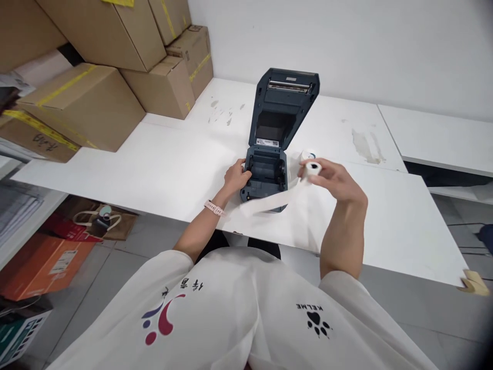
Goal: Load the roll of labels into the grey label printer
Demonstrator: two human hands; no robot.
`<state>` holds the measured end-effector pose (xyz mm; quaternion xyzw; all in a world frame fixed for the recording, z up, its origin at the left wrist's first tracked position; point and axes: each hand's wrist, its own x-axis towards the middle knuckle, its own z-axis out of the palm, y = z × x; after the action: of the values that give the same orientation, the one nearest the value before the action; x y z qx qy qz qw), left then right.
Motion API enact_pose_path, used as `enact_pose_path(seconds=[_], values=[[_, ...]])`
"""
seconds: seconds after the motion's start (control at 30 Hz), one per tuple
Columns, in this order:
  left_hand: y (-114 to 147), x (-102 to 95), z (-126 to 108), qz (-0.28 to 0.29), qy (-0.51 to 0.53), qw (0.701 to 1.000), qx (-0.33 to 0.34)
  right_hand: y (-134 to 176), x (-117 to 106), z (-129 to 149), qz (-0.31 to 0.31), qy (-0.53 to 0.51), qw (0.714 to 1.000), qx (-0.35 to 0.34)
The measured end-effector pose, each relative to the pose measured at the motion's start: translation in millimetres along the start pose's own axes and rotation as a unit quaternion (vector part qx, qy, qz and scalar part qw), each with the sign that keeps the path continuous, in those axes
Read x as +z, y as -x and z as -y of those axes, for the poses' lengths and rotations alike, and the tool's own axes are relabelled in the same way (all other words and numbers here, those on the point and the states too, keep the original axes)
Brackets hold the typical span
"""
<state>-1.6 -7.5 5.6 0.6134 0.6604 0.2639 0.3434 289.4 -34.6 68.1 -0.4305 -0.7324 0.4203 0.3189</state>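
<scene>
A dark blue-grey label printer [265, 172] stands on the white table with its lid [287, 105] swung up, and its roll bay shows no roll inside. My left hand [236, 177] grips the printer's left side wall, thumb over the rim. In my right hand [333, 177], to the right of the printer, is a small white paper roll [313, 168], held by its ends. A loose strip of paper [269, 201] trails from it to the left across the printer's front. Just behind that hand another white roll [307, 154] rests on the table, partly hidden.
Cardboard boxes [82, 105] with yellow tape are stacked at the table's left end, against the wall. The white table [173, 154] has its front edge close to my body. An orange box [46, 262] and a bag lie below at left. Brown tape [474, 282] hangs at the right corner.
</scene>
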Motion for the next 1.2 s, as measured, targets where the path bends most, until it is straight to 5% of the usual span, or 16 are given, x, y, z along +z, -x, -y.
enact_pose_path(seconds=[0.13, 0.23, 0.33, 0.43, 0.6, 0.73, 0.9, 1.2], values=[[0.7, 1.1, 1.7, -0.007, 0.009, 1.0, 0.008, -65.0, 35.8, 40.3, 0.086, 0.282, 0.955, -0.035], [0.3, 2.5, 4.3, -0.008, 0.02, 1.0, 0.014, -106.0, 72.3, 34.8, 0.139, 0.445, 0.884, 0.015], [-0.9, 4.1, 6.4, -0.009, 0.035, 0.999, 0.014, -117.5, 93.6, 21.4, 0.155, 0.492, 0.856, 0.038], [0.0, 5.2, 7.3, -0.016, 0.063, 0.998, 0.012, -95.9, 97.1, 17.2, 0.129, 0.485, 0.865, 0.011], [5.5, 7.8, 9.6, -0.011, 0.124, 0.992, 0.006, -22.0, 102.0, 18.9, 0.032, 0.338, 0.937, -0.087], [2.7, 13.7, 13.6, -0.002, 0.214, 0.976, 0.027, 21.1, 114.7, 15.1, -0.011, 0.307, 0.947, -0.097], [-0.3, 16.4, 14.1, 0.073, 0.336, 0.939, 0.022, 36.4, 117.0, 12.9, 0.007, 0.317, 0.946, -0.071], [4.7, 11.8, 9.3, 0.082, 0.37, 0.925, 0.024, 39.5, 122.6, 7.0, 0.013, 0.311, 0.947, -0.074]])
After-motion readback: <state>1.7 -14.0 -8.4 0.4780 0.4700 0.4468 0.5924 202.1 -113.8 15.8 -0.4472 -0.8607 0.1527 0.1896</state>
